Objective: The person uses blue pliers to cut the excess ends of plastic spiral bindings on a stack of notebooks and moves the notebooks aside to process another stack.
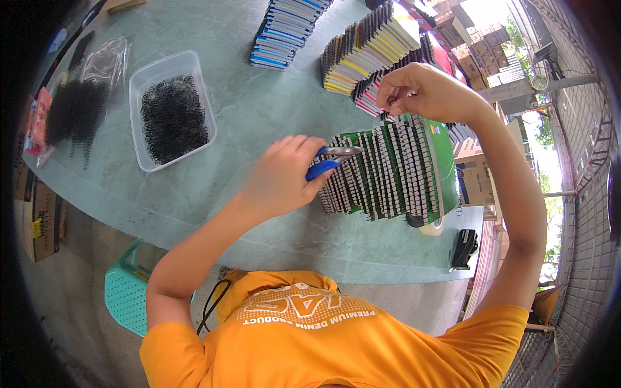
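My left hand is closed around pliers with blue handles and metal jaws. The jaws lie over the near-left part of a fanned stack of green-covered notebooks, whose bound edges show pale pages and dark binding. Above the far edge of that stack, my right hand is bent with thumb and fingers pinched. A small dark bit shows at its fingertips, too little to name. On the left, a clear plastic tub holds a heap of small black curled pieces.
Stacks of blue-edged notebooks, yellow-edged notebooks and pink-edged ones stand at the back. A plastic bag of black pieces lies far left. A tape roll and a black stapler-like tool sit near right. A turquoise stool stands below.
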Motion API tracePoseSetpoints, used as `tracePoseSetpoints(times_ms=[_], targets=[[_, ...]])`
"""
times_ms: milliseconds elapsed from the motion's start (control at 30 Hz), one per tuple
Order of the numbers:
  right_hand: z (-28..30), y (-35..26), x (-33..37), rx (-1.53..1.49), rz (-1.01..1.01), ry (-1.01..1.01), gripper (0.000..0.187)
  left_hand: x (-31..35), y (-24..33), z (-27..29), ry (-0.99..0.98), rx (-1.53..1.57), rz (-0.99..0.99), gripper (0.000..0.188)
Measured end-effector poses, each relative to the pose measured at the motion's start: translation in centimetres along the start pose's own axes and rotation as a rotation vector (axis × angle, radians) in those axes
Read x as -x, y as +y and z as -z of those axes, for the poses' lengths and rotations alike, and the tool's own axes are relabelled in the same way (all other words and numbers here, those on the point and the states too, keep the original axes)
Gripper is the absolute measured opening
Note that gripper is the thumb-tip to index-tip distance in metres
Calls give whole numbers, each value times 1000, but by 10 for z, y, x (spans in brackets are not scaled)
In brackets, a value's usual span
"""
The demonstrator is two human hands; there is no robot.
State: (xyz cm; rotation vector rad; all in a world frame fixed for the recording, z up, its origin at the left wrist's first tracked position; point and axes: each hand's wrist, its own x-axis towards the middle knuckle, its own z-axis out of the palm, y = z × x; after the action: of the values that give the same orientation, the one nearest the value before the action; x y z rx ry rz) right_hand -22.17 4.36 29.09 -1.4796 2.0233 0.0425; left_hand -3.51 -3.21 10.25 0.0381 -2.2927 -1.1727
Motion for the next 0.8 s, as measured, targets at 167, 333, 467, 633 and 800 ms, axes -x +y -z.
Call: tracePoseSetpoints(times_ms=[167,333,467,633,800], targets=[[2,20,11,-106,17,326,15,-38,18,-7,4,30,-40,34],[7,32,19,-14,-67,202,31,-63,20,-14,50,-40,-75,36],[-4,29,18,-205,-243,163,36,-70,18,-17,55,-92,-86,37],[-4,24,18,-258,-320,114,29,-75,22,-20,20,-78,-69,38],[-4,29,18,-263,-296,99,31,-78,18,-18,69,-114,-129,39]])
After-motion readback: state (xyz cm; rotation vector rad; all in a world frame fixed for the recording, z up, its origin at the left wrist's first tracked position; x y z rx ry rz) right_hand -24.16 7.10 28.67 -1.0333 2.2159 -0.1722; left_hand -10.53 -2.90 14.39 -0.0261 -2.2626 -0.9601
